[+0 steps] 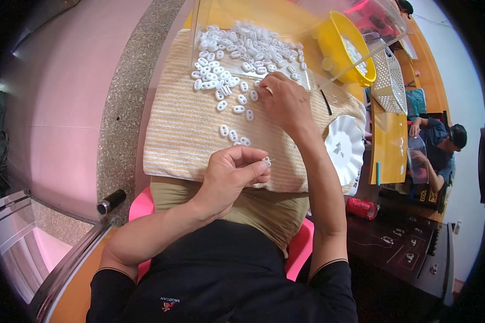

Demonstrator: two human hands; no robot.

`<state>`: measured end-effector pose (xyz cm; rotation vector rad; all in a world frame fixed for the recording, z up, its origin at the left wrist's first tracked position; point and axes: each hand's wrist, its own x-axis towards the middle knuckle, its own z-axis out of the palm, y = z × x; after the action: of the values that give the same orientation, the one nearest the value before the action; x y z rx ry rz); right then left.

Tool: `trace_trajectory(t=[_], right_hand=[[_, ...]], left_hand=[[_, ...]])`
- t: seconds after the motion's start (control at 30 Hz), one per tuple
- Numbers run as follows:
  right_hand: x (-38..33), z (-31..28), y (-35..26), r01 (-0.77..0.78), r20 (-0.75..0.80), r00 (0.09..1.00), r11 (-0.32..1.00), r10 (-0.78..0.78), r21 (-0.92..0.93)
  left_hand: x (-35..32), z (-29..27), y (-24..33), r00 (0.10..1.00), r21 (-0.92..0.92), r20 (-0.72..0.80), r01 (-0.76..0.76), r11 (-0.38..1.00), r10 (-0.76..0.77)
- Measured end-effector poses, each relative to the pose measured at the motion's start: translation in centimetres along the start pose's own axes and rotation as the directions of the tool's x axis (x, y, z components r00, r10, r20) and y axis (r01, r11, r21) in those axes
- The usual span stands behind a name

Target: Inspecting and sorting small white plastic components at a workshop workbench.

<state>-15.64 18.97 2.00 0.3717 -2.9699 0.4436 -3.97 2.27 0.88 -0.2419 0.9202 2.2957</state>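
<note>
My left hand [234, 171] is closed in a pinch in front of my lap. Between its thumb and forefinger sits a small whitish piece [267, 160] with a thin pin-like tip sticking out; its exact kind is too small to tell. Farther forward, my right hand [285, 99] reaches down with curled fingers among small white oval plastic pieces [238, 109], each with two holes. Whatever its fingertips hold is hidden. A short row of these pieces [233, 135] lies just beyond my left hand, and a big heap [248, 46] spreads at the far side.
A striped towel [170, 134] covers the work surface. A clear plastic panel [302, 32] leans over the heap. On the right are a white fluted dish [337, 129] with small grey bits, a yellow basin [331, 40] and a perforated basket [388, 81]. Another person [442, 145] sits farther right.
</note>
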Motion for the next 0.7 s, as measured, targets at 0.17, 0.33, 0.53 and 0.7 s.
trace_trajectory(t=[0.17, 0.33, 0.53, 0.7], right_hand=[[0.1, 0.4, -0.2, 0.002, -0.016, 1.0, 1.0, -0.002, 0.001], [0.4, 0.5, -0.2, 0.036, -0.04, 0.999, 0.999, -0.034, 0.034], [1.0, 0.6, 0.2, 0.034, 0.011, 0.999, 0.992, -0.035, 0.121], [1.5, 0.1, 0.2, 0.028, 0.107, 0.993, 0.993, -0.04, 0.113]], left_hand=[[0.0, -0.1, 0.0, 1.0, -0.007, 0.001, 0.0, 1.0, 0.0], [0.0, -0.1, 0.1, 1.0, -0.014, 0.004, -0.007, 1.0, 0.007], [0.0, 0.0, 0.1, 1.0, -0.001, 0.001, 0.004, 1.0, -0.004], [0.1, 0.0, 0.1, 1.0, -0.014, -0.002, 0.005, 1.0, -0.005]])
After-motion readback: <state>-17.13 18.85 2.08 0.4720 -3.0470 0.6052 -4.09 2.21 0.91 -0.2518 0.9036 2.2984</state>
